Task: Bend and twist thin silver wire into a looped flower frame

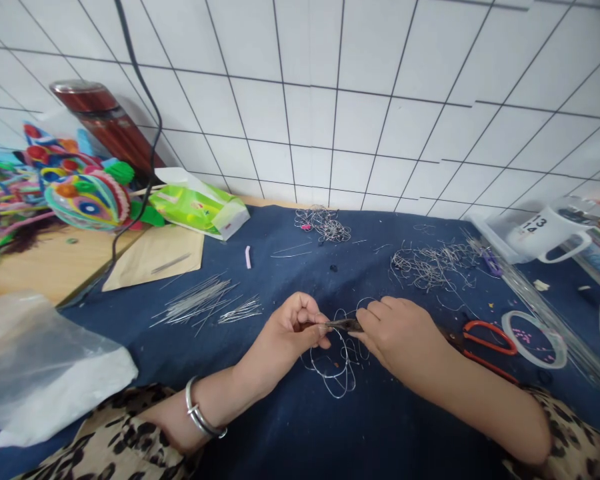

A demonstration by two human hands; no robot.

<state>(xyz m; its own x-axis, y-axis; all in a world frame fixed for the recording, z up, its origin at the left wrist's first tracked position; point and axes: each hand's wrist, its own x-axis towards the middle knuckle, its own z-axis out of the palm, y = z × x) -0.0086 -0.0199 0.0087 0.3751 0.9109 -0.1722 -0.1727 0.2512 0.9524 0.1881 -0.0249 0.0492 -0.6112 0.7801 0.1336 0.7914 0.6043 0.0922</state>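
My left hand [295, 327] pinches a thin silver wire loop [347, 357] between thumb and fingers, near the middle of the dark blue cloth [360, 433]. Closed around a pair of dark pliers [347, 325], my right hand [397, 333] has the tool's jaws at the wire by my left fingertips. Several wire rings hang below the pliers' tip, crossing one another. The pliers' handles are mostly covered by my right hand. Beside my right forearm lie scissors [490, 337] with orange-red handles, partly hidden by the arm.
Straight wire pieces [200, 300] lie left of my hands. Tangled wire heaps [325, 225] sit further back and to the right. A clear round lid [535, 340] holds pink bits. Around the edges are a white mug [550, 233], a green tissue pack [200, 207] and a plastic bag [45, 367].
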